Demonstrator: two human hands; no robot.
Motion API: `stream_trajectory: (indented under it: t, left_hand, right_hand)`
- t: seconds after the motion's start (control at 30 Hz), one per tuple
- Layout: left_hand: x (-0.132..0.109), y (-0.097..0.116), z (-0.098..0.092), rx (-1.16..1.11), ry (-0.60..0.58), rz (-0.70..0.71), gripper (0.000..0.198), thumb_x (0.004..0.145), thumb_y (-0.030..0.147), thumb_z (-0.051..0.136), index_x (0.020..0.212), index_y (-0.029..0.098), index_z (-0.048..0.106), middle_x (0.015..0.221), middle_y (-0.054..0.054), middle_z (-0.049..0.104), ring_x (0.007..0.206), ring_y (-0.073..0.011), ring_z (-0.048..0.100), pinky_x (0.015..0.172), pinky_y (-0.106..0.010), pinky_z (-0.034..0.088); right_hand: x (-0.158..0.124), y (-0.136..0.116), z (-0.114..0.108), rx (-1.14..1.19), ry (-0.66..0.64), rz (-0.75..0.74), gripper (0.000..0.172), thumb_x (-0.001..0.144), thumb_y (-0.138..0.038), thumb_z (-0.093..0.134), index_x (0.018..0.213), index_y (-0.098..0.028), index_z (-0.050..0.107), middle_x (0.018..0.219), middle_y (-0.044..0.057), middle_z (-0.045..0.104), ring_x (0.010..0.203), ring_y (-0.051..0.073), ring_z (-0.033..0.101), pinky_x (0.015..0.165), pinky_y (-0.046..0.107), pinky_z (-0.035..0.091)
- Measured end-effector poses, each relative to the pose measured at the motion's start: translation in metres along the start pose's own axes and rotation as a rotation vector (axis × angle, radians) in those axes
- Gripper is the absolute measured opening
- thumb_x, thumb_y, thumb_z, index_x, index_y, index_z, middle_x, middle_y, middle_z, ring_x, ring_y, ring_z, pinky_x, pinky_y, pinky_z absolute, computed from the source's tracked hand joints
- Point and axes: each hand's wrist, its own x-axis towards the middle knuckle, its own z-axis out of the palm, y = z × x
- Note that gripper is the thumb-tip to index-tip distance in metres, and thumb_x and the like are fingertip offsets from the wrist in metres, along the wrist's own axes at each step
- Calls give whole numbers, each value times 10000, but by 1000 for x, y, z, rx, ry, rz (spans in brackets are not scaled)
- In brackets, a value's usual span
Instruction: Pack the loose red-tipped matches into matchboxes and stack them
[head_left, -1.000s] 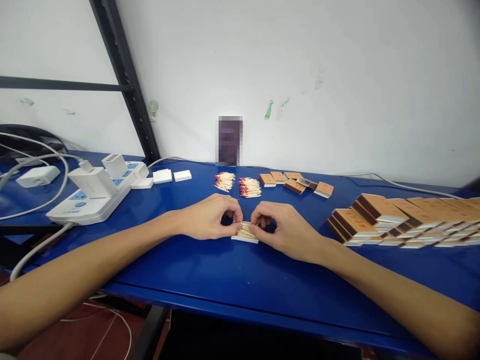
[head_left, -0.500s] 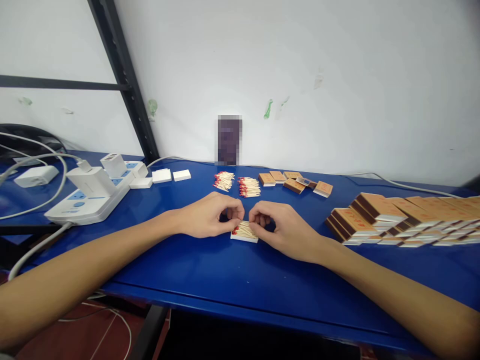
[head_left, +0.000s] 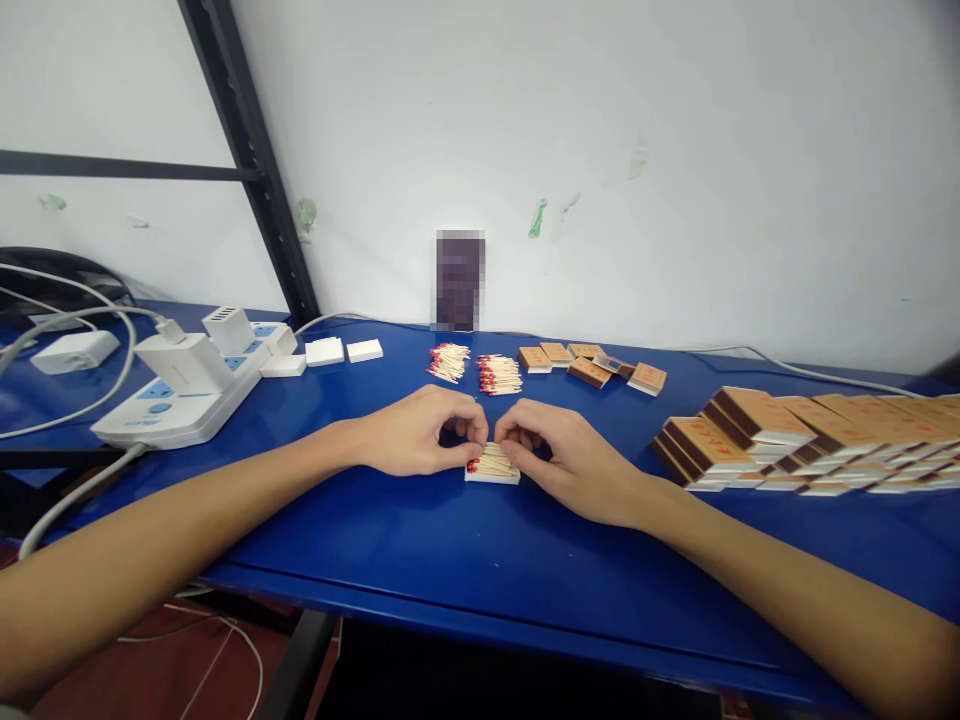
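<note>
A white matchbox tray (head_left: 492,477) filled with red-tipped matches (head_left: 491,463) lies on the blue table (head_left: 465,560) in front of me. My left hand (head_left: 420,432) is curled at the tray's left end, fingertips pinched on the matches. My right hand (head_left: 559,450) is curled at the tray's right end, fingertips also pressing on the matches. Two loose heaps of matches (head_left: 448,362) (head_left: 499,375) lie just beyond my hands.
Several matchbox sleeves (head_left: 592,368) lie scattered at the back. Rows of closed matchboxes (head_left: 810,438) fill the right side. A white power strip with chargers (head_left: 187,385) and cables sits at the left, beside small white trays (head_left: 345,352). A black shelf frame (head_left: 247,150) leans against the wall.
My hands have shifted slightly over the tray, fingertips drawing closer together on the matches. The tray has barely moved.
</note>
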Motion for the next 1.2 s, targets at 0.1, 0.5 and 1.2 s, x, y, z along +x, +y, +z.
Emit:
stream_trajectory:
  t: [0.1, 0.5, 1.2]
  left_hand:
    - [0, 0, 0, 25, 1, 8, 85, 837, 160, 544, 852, 156, 628, 808, -9, 650, 729, -118, 570, 641, -230, 430]
    - [-6, 2, -6, 322, -47, 162, 219, 772, 300, 611, 946, 168, 624, 898, -52, 607, 821, -186, 545, 760, -304, 439]
    - [-3, -3, -4, 46, -10, 142, 199, 841, 275, 623, 1007, 203, 705, 1041, -58, 680, 932, -172, 631, 865, -316, 477]
  right_hand:
    - [-1, -1, -1, -4, -30, -38, 97, 921, -199, 489, 906, -201, 585, 847, 17, 561, 710, 128, 498, 648, 265, 402]
    - [-1, 1, 2, -11, -34, -37, 85, 878, -142, 516, 847, -198, 572, 827, 6, 562, 709, 123, 506, 661, 263, 411]
    - [0, 0, 0, 17, -28, 29, 107, 881, -128, 487, 894, -203, 562, 813, 4, 570, 717, 136, 498, 653, 270, 389]
